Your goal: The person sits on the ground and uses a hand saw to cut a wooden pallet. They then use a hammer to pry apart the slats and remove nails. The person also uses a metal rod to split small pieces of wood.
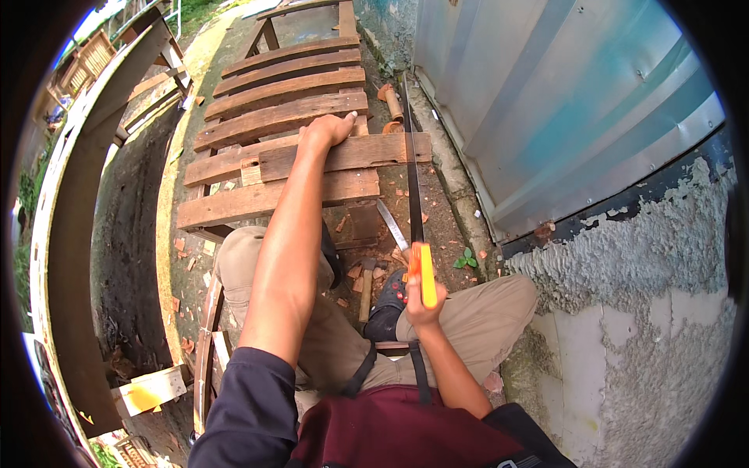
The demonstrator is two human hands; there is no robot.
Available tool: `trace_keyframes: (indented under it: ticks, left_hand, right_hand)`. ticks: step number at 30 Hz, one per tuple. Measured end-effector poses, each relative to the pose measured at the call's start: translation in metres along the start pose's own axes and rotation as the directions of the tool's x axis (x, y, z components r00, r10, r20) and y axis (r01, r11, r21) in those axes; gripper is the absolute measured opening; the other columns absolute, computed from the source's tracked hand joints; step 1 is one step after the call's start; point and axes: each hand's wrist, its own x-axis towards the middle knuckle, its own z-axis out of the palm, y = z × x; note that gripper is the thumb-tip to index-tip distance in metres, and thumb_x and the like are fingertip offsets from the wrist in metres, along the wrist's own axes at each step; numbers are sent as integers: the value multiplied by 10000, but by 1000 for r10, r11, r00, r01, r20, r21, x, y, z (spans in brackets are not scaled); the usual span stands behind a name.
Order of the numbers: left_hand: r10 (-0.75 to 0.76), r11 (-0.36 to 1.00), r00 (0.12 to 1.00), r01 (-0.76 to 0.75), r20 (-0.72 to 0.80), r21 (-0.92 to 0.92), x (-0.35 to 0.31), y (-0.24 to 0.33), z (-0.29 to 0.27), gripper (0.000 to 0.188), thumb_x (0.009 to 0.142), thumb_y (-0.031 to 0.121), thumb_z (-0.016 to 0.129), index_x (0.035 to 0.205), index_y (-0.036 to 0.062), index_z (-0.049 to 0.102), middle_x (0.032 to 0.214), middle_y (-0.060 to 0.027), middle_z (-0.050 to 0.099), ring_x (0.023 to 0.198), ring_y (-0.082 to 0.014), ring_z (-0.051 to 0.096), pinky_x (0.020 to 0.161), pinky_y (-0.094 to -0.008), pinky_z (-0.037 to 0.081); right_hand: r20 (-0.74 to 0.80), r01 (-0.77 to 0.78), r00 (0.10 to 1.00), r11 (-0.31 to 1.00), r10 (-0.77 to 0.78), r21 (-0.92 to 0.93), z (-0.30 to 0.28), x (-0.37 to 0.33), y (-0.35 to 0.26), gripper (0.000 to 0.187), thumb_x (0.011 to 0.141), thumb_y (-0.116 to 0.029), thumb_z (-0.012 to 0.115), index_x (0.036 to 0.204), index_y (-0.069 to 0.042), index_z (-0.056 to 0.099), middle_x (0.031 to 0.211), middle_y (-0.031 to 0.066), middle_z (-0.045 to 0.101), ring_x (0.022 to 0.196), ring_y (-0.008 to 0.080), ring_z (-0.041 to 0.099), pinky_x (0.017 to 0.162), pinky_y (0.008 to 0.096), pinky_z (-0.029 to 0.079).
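My right hand [425,304] is closed around the orange and yellow handle of a handsaw [416,195]. Its long dark blade points away from me and crosses a wooden plank [343,158] near the plank's right end. That plank lies across a slatted wooden frame [289,87] like a pallet, with its right end sticking out past the slats. My left hand [329,129] bears down on the plank, fingers curled over its far edge; the fingertips are partly hidden.
A hammer [366,292] and a metal-bladed tool [392,225] lie on the ground near my foot, among wood chips. Beyond the saw is a broken terracotta-coloured piece [390,101]. A corrugated metal sheet [546,101] and a rough wall [624,343] stand close at right.
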Motion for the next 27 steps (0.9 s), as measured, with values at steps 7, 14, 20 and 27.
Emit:
trace_keyframes:
  ticks: [7,14,20,27]
  left_hand:
    - [-26,1000,999,26,-33,-12,-16,14,-6,835,989,720,314,1421,66,602,1524,-174,519,1445,-366,452,1212,-504,277]
    - [-27,1000,1000,27,11,15,-13,22,-4,766,1016,659,321,1445,82,587,1546,-166,500,1453,-345,449,1207,-521,265]
    - [-20,1000,1000,21,7,-8,-12,6,-1,757,1013,656,347,1435,80,596,1542,-157,506,1457,-342,443,1232,-517,239]
    - [-26,1000,999,26,-26,-17,-17,13,2,710,1016,590,369,1432,61,596,1538,-155,513,1462,-331,440,1236,-497,235]
  right_hand:
    - [37,55,998,996,-52,-69,-29,-7,-40,151,909,-50,603,772,14,609,625,151,572,495,307,598,494,392,440]
    - [-123,214,970,977,-212,6,45,144,-48,235,896,-85,652,701,16,567,570,175,537,493,315,584,486,407,414]
    - [137,152,981,985,-139,-87,-30,-64,9,90,843,-25,603,852,47,656,642,170,592,536,370,633,530,448,513]
    - [13,124,992,992,-123,-28,14,75,-13,207,908,-59,613,718,21,600,565,163,560,469,283,580,476,402,417]
